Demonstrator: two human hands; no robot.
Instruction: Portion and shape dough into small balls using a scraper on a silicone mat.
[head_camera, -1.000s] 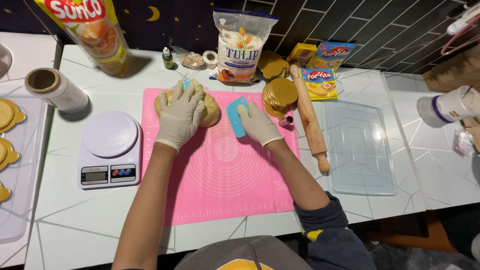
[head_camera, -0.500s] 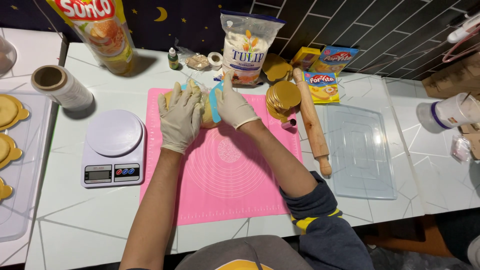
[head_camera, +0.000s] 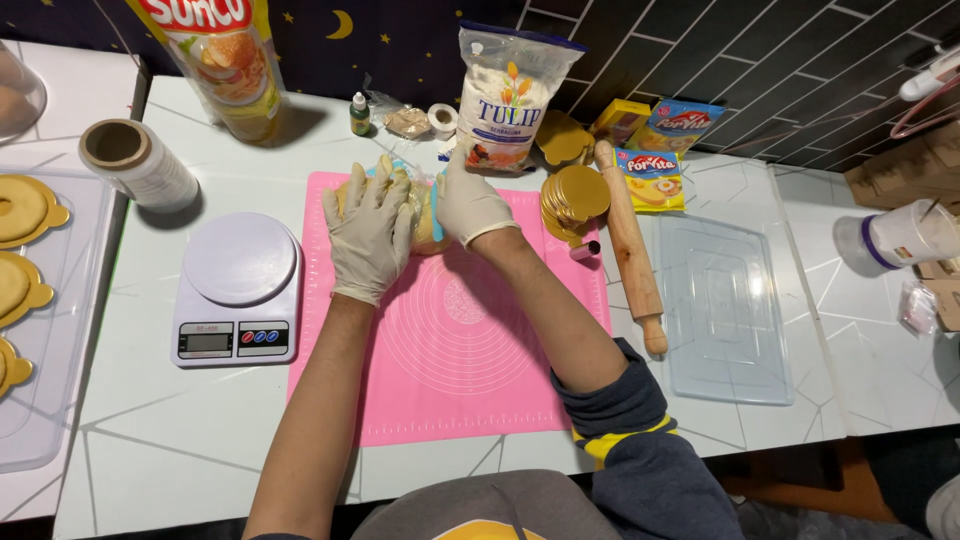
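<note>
Both hands wear pale gloves. My left hand (head_camera: 368, 232) lies flat with fingers spread on a yellow lump of dough (head_camera: 425, 228) at the far end of a pink silicone mat (head_camera: 450, 340). My right hand (head_camera: 470, 205) grips a light blue dough scraper (head_camera: 437, 203), held upright with its edge pressed down into the right side of the dough. Most of the dough is hidden under my left hand.
A white kitchen scale (head_camera: 237, 290) stands left of the mat. A wooden rolling pin (head_camera: 630, 245), a stack of gold discs (head_camera: 572, 200) and a clear plastic lid (head_camera: 722, 310) lie to the right. A flour bag (head_camera: 505, 100), an oil pouch (head_camera: 222, 60) and a film roll (head_camera: 135, 160) sit at the back.
My right hand has carried the blue scraper from the mat beside the dough to the dough itself, turning it upright and pushing it in. My left hand has stayed on the dough.
</note>
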